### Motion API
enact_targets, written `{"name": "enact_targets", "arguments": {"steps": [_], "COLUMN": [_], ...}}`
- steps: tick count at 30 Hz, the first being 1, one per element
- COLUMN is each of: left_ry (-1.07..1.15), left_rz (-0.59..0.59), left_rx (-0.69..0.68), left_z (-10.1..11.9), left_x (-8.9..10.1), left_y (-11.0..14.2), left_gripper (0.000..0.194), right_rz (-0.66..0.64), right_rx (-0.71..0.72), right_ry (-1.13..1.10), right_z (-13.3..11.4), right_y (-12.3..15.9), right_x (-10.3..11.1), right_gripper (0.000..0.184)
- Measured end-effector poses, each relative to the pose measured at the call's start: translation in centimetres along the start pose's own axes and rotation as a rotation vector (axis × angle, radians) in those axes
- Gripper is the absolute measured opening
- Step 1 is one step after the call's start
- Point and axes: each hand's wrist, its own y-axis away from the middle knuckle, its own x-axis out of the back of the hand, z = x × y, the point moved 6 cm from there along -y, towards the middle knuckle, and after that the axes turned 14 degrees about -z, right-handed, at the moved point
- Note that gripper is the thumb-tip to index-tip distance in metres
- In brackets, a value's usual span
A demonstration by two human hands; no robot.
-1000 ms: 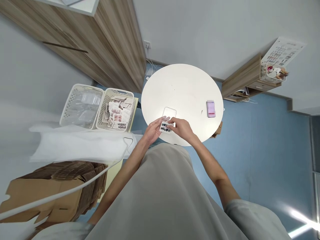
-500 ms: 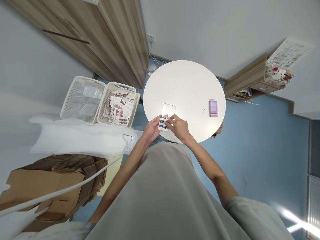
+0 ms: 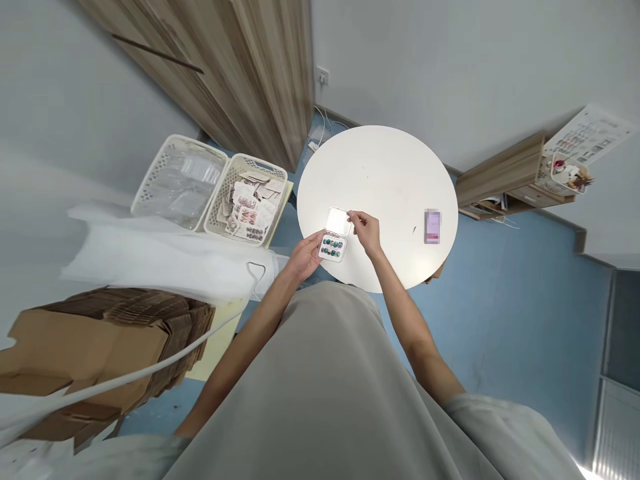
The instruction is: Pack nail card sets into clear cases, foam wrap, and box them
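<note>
A small white hinged case (image 3: pixel 333 259) lies open near the front edge of the round table. Two rows of shiny teal pieces, which look like press-on nails (image 3: pixel 332 247), fill its lower half. My left hand (image 3: pixel 306 258) grips the case's left side between thumb and fingers. The pale raised lid (image 3: pixel 338 221) leans away from me. At the lid's upper right corner is my right hand (image 3: pixel 367 231), its thumb and fingertips pinched on the edge.
A purple-and-white box or phone, blurred (image 3: pixel 433 227), lies at the right of the white table (image 3: pixel 385 160). Left of it stand a basket of nail cards (image 3: pixel 250 200) and a basket of clear packaging (image 3: pixel 183 180). Flattened cardboard boxes (image 3: pixel 95 340) are stacked lower left.
My right hand has moved from over the nails up to the lid's corner, uncovering both rows. My left hand keeps its hold on the case. The whole view has shifted slightly.
</note>
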Motion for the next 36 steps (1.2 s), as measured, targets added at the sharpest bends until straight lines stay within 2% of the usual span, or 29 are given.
{"name": "enact_targets", "arguments": {"steps": [5,8,11,16,21,28,32,36], "left_ry": [0.032,0.032,0.04,0.057,-0.021,-0.083,-0.134,-0.245], "left_rz": [0.041,0.034,0.018,-0.052,-0.091,-0.099,-0.118,-0.049], "left_rx": [-0.003,-0.016,-0.026,0.009,0.011,0.018,0.014,0.05], "left_z": [0.0,0.3,0.7,0.7,0.8,0.4,0.2,-0.3], "left_x": [1.2,1.1,0.7,-0.7,-1.6,-2.1,-2.5,-1.4], "left_y": [-0.4,-0.7,-1.0,-1.1,-0.8,-0.8,-0.7,-0.5], "left_gripper": [0.036,0.03,0.026,0.038,0.032,0.04,0.041,0.054], "right_rz": [0.006,-0.039,-0.086,-0.144,-0.142,-0.008,-0.148,-0.147], "right_rx": [0.09,0.167,0.175,0.15,0.123,-0.089,-0.231,-0.233], "right_ry": [0.123,0.143,0.166,0.157,0.113,-0.01,-0.137,-0.256], "right_z": [-3.3,-5.1,-5.6,-4.3,-2.4,0.6,2.2,3.3], "right_y": [1.5,3.2,5.3,8.2,9.9,10.4,10.1,10.0], "right_x": [-0.3,-0.4,-0.5,-1.0,-1.4,-0.3,-1.0,-1.2], "right_gripper": [0.057,0.048,0.043,0.041,0.04,0.052,0.056,0.059]}}
